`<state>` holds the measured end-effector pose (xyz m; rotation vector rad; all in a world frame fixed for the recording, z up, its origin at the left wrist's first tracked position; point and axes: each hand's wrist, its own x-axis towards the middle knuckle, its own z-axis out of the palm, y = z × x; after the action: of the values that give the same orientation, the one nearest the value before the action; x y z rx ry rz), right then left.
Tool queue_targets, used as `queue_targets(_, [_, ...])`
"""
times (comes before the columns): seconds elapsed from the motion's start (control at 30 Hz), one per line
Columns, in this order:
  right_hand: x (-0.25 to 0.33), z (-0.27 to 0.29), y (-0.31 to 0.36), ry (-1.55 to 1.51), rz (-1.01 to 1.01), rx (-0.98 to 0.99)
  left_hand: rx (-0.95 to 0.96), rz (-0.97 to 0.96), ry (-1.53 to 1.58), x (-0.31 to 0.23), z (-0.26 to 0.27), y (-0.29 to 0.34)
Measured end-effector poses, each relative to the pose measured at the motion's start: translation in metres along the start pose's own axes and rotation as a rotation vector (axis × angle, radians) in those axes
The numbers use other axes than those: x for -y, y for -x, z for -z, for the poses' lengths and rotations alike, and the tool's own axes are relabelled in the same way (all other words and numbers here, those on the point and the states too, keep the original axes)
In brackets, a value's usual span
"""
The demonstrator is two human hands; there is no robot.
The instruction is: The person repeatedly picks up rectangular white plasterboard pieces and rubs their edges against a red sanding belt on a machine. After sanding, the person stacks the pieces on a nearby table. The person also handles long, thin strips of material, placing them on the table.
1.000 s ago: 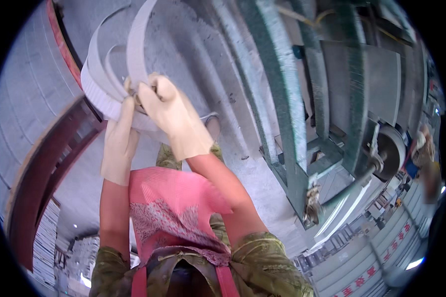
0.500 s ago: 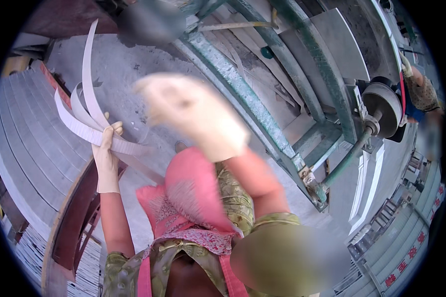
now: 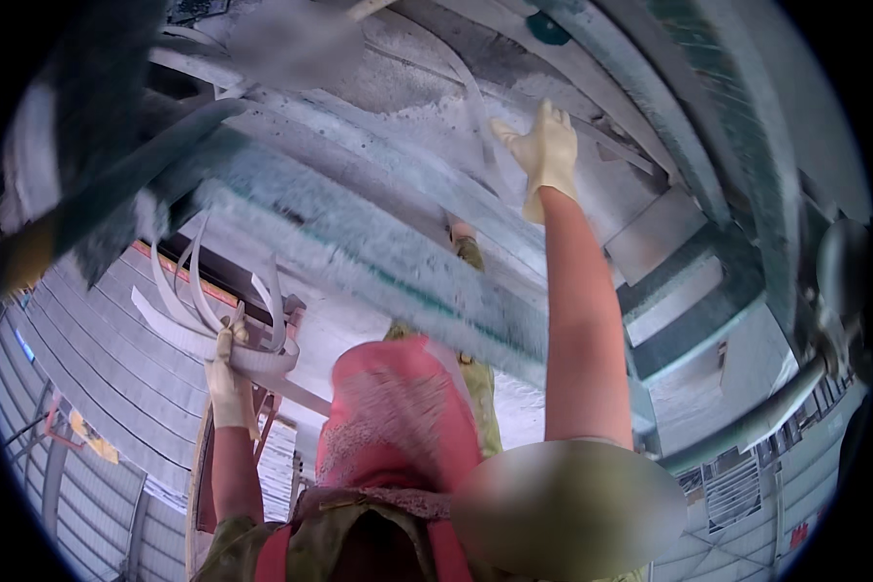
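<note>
My left hand (image 3: 229, 373), in a pale cream glove, is closed around a bunch of thin white curved strips (image 3: 189, 335) at the left. Their free ends fan upward and bend over. My right hand (image 3: 551, 150), gloved the same way, reaches far forward over the green metal beam (image 3: 359, 242). Its thumb stands apart from the stretched fingers, and nothing shows in it. Just left of its thumb lies a long pale strip (image 3: 477, 112) on the dusty ground within the frame. Whether the hand touches anything there, I cannot tell.
More worn green bars (image 3: 689, 126) of the frame rise at the right. A stack of long grey boards (image 3: 116, 344) stands at the left. A roller shaft (image 3: 776, 412) sits at the lower right. My pink apron (image 3: 398, 417) hangs close to the beam.
My view has moved in toward the green frame. My right hand, blurred in front of me before, now stretches over the beam into the frame. The left hand still holds the strips.
</note>
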<state>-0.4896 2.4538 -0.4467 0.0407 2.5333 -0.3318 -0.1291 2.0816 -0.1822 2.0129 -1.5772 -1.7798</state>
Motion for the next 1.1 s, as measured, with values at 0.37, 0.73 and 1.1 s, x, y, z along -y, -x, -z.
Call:
queue_targets(0.37, [-0.063,-0.202,-0.128,-0.040,-0.169,0.033,-0.199,0.319,-0.063,0.041,0.077,0.003])
queue_targets(0.73, [-0.065,-0.032,-0.020,-0.297,-0.009,0.585,0.003,0.154,0.025,0.033,0.027,0.026])
queue_targets(1.1, [0.017,0.239,0.228,-0.812,0.370,0.363,0.226,-0.292,0.171,0.015,0.054,0.049])
